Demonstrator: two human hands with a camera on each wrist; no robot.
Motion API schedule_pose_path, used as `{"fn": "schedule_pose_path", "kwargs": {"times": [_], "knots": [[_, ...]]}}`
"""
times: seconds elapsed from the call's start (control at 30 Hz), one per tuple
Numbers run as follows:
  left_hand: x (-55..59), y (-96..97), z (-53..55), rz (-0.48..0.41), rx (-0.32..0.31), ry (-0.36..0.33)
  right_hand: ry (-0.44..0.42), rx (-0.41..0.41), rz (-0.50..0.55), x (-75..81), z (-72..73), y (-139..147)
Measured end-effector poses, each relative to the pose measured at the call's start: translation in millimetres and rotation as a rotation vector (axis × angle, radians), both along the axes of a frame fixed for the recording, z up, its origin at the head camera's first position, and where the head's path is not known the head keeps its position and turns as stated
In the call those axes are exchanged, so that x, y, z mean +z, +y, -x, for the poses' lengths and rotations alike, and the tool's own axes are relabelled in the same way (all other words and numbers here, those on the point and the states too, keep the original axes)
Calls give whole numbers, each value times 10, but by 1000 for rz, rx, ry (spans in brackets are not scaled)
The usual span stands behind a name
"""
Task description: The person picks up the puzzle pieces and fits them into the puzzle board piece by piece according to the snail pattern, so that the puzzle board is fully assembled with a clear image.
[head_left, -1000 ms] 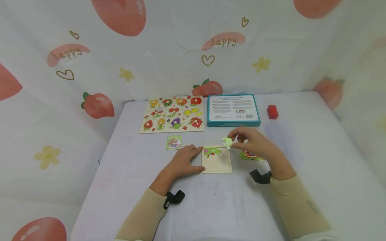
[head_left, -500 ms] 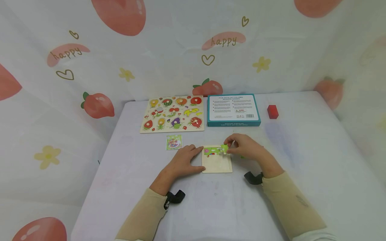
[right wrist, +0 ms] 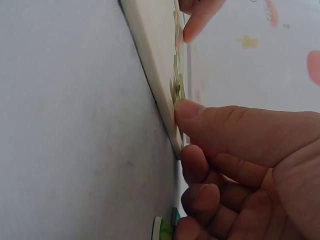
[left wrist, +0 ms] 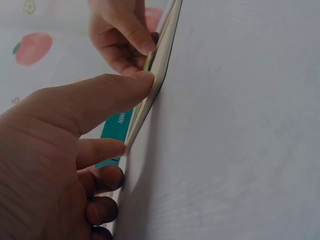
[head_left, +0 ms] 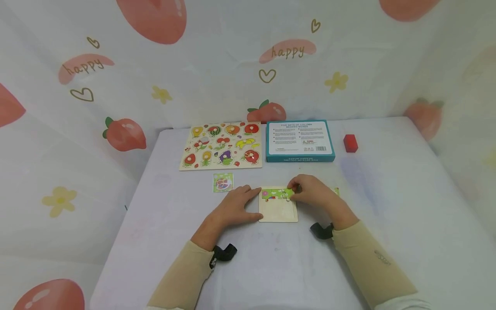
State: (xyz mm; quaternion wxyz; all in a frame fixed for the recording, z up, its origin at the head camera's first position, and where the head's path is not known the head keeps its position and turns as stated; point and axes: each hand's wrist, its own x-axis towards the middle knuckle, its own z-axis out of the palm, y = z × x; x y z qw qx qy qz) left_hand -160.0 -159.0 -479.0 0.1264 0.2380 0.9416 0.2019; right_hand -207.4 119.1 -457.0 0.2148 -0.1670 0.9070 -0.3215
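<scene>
A small square wooden puzzle tray (head_left: 278, 212) lies on the table between both hands. Joined green jigsaw pieces (head_left: 272, 194) with a pink flower run along its top edge. My right hand (head_left: 314, 192) pinches another green jigsaw piece (head_left: 289, 193) between thumb and index finger, right at the tray's upper right corner, beside the joined ones. The right wrist view has its thumb (right wrist: 192, 111) close over the tray's edge. My left hand (head_left: 235, 207) spreads along the tray's left side, thumb and index finger touching its two left corners. In the left wrist view the thumb (left wrist: 120, 90) rests on the rim.
Behind the tray lie a fruit knob puzzle board (head_left: 237, 151) and a teal-edged box (head_left: 300, 140). A red block (head_left: 350, 143) stands at the back right. A small picture card (head_left: 223, 182) lies left of the tray. Another green-edged item (head_left: 336, 190) is mostly hidden behind my right hand.
My right hand has lowered the green jigsaw piece from above the tray to its upper right corner, up against the joined pieces. My left hand has stayed in place.
</scene>
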Motion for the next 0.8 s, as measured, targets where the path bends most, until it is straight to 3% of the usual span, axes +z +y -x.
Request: {"fn": "schedule_pose_path", "kwargs": {"times": [0.33,0.6,0.8], "knots": [[52,6,47,-37,47,-121,72,57,-46,37,-50,-77],[39,1,88,-68,37,-121,143,62,-134,42,-69,-144],[31,10,93,-69,36,-122,87,13,-172,75,-77,-156]]}}
